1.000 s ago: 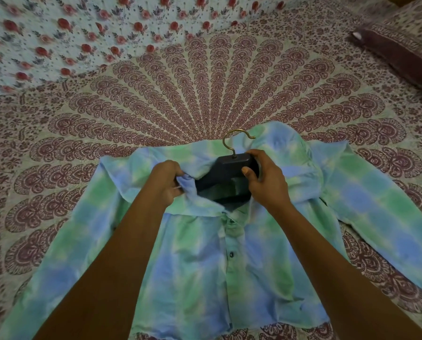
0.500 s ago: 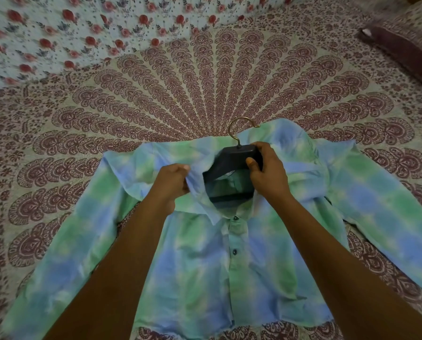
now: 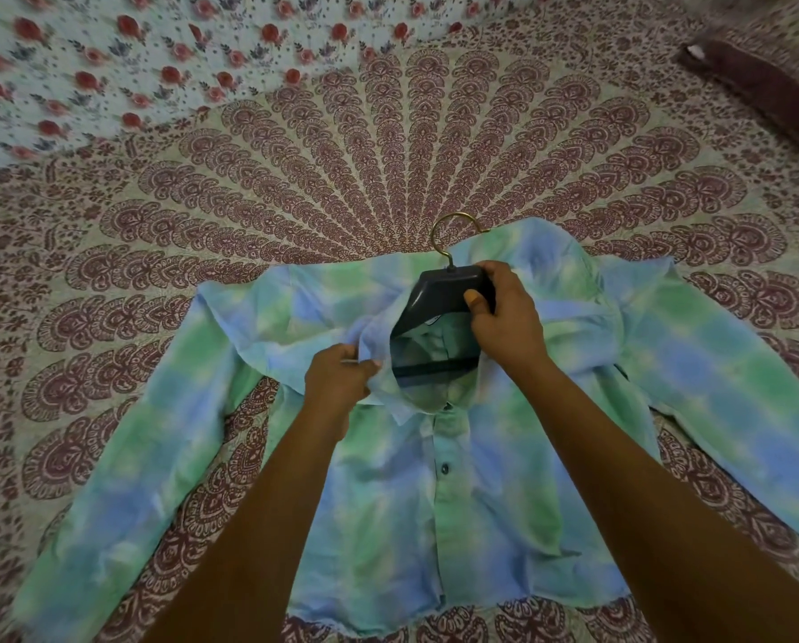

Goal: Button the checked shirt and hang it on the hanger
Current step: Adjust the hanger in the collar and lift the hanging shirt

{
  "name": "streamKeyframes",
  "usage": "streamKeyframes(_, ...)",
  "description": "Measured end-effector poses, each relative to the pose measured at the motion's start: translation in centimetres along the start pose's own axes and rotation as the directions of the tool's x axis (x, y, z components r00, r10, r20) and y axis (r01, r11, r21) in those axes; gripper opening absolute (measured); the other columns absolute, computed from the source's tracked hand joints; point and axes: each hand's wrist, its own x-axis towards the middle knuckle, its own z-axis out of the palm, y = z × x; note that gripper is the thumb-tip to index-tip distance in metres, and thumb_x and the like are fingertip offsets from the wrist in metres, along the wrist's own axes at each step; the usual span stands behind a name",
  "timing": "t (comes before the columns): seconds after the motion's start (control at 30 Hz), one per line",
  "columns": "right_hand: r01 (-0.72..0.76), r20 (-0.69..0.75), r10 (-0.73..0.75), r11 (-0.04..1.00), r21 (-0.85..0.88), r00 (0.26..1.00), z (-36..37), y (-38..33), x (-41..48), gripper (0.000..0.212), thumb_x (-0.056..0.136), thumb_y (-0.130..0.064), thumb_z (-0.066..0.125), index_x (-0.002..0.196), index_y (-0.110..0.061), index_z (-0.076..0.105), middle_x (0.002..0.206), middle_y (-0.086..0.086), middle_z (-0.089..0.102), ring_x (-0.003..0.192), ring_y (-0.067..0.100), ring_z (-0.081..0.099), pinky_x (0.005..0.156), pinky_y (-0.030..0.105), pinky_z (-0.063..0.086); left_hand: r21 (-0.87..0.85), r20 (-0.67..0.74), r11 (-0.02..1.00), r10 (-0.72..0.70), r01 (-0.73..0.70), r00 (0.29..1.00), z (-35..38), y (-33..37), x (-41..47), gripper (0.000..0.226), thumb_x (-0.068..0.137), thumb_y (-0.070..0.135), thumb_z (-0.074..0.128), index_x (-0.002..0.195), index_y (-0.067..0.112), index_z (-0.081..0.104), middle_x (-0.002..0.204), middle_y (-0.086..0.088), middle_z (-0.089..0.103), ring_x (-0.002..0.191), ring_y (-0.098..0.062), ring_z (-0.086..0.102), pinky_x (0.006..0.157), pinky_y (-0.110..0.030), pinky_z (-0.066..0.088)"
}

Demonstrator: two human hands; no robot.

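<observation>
My right grip (image 3: 504, 317) is curled round the top of the hanger (image 3: 434, 294), thumb on its front. My left grip (image 3: 337, 387) pinches the collar (image 3: 379, 359) just beside it. The hanger's lower part sits inside the neck of the shirt (image 3: 388, 526), which lies buttoned, front up, sleeves spread, on the bed (image 3: 341, 178). The hook (image 3: 453, 222) pokes out above.

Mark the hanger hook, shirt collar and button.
hanger hook (image 3: 457, 215): head view, top of its curve.
shirt collar (image 3: 376, 334): head view, flap beside the neck opening.
button (image 3: 444, 468): head view, its centre.
</observation>
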Motion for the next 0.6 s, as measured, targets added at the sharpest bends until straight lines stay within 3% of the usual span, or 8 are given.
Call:
streamKeyframes(0.07, 0.002, 0.003, -0.002, 1.0, 0.0, 1.0, 0.0, 0.1, 0.0, 0.035, 0.09, -0.017, 0.05, 0.124, -0.013, 0.045, 0.123, 0.013, 0.056, 0.11, 0.036, 0.051, 0.092, 0.051, 0.043, -0.077, 0.027, 0.996, -0.042, 0.044, 0.999, -0.2, -0.1, -0.1, 0.003, 0.084, 0.004, 0.063, 0.086, 0.006, 0.064, 0.097, -0.021, 0.061, 0.078, -0.029, 0.057, 0.076, -0.04, 0.055)
streamKeyframes(0.13, 0.0, 0.004, 0.0, 1.0, 0.0, 1.0, 0.0, 0.1, 0.0, 0.035, 0.09, -0.017, 0.05, 0.124, -0.013, 0.045, 0.123, 0.013, 0.056, 0.11, 0.037, 0.05, 0.092, 0.052, 0.043, -0.191, 0.141, 0.979, -0.04, 0.067, 0.989, -0.3, 0.1, -0.4, 0.013, 0.09, 0.001, 0.052, 0.096, 0.008, 0.061, 0.098, -0.015, 0.059, 0.075, -0.024, 0.058, 0.061, -0.025, 0.056)
streamKeyframes(0.23, -0.011, 0.004, 0.011, 1.0, -0.004, 1.0, 0.0, 0.1, 0.1, 0.035, 0.09, -0.017, 0.049, 0.125, -0.013, 0.044, 0.124, 0.013, 0.055, 0.111, 0.037, 0.049, 0.093, 0.052, 0.042, -0.534, 0.303, 0.843, 0.119, 0.065, 0.945, -0.8, -0.1, -0.6, 0.041, 0.093, -0.006, 0.038, 0.129, 0.012, 0.045, 0.104, -0.007, 0.06, 0.082, -0.016, 0.061, 0.064, -0.02, 0.055)
streamKeyframes(0.3, -0.004, 0.009, 0.004, 1.0, -0.003, 1.0, 0.0, 0.2, 0.2, 0.035, 0.091, -0.016, 0.049, 0.125, -0.012, 0.044, 0.124, 0.014, 0.054, 0.111, 0.038, 0.049, 0.094, 0.053, 0.041, -0.642, 0.278, 0.764, 0.162, 0.058, 0.947, -0.9, -0.7, -0.6, 0.048, 0.091, -0.015, 0.031, 0.127, 0.015, 0.042, 0.102, -0.004, 0.059, 0.083, -0.014, 0.061, 0.064, -0.018, 0.055)
streamKeyframes(0.37, 0.006, 0.015, -0.006, 1.0, 0.0, 1.0, 0.1, 0.2, 0.2, 0.035, 0.091, -0.015, 0.049, 0.125, -0.01, 0.044, 0.124, 0.015, 0.054, 0.111, 0.038, 0.049, 0.095, 0.053, 0.04, -0.562, 0.274, 0.823, 0.1, 0.074, 0.957, -0.8, -1.5, -0.9, 0.05, 0.087, -0.021, 0.03, 0.116, 0.016, 0.046, 0.097, -0.003, 0.057, 0.082, -0.014, 0.057, 0.059, -0.017, 0.054)
streamKeyframes(0.43, 0.009, 0.016, -0.009, 1.0, -0.008, 1.0, 0.2, 0.2, 0.2, 0.034, 0.091, -0.014, 0.049, 0.125, -0.01, 0.044, 0.124, 0.015, 0.054, 0.112, 0.038, 0.049, 0.096, 0.052, 0.04, -0.266, 0.305, 0.961, 0.006, 0.08, 0.952, -0.4, -2.5, -1.1, 0.042, 0.085, -0.02, 0.036, 0.097, 0.017, 0.054, 0.086, -0.005, 0.056, 0.074, -0.014, 0.052, 0.06, -0.021, 0.047)
streamKeyframes(0.53, 0.011, 0.012, -0.01, 0.999, -0.033, 1.0, 0.2, 0.2, 0.3, 0.034, 0.091, -0.016, 0.048, 0.125, -0.01, 0.044, 0.123, 0.016, 0.054, 0.11, 0.038, 0.05, 0.094, 0.051, 0.041, 0.136, 0.261, 0.989, -0.083, 0.049, 0.962, -0.1, -3.3, -1.5, 0.025, 0.088, -0.007, 0.047, 0.081, 0.014, 0.059, 0.073, -0.003, 0.055, 0.067, -0.013, 0.048, 0.067, -0.024, 0.041)
streamKeyframes(0.6, 0.006, 0.013, -0.006, 0.999, -0.035, 1.0, 0.2, 0.3, 0.4, 0.034, 0.092, -0.016, 0.048, 0.125, -0.011, 0.043, 0.123, 0.016, 0.055, 0.11, 0.038, 0.05, 0.094, 0.051, 0.041, 0.053, 0.299, 0.999, -0.025, 0.009, 0.954, 0.0, -3.2, -1.6, 0.023, 0.09, -0.004, 0.047, 0.084, 0.013, 0.06, 0.068, 0.001, 0.054, 0.065, -0.011, 0.047, 0.064, -0.021, 0.042)
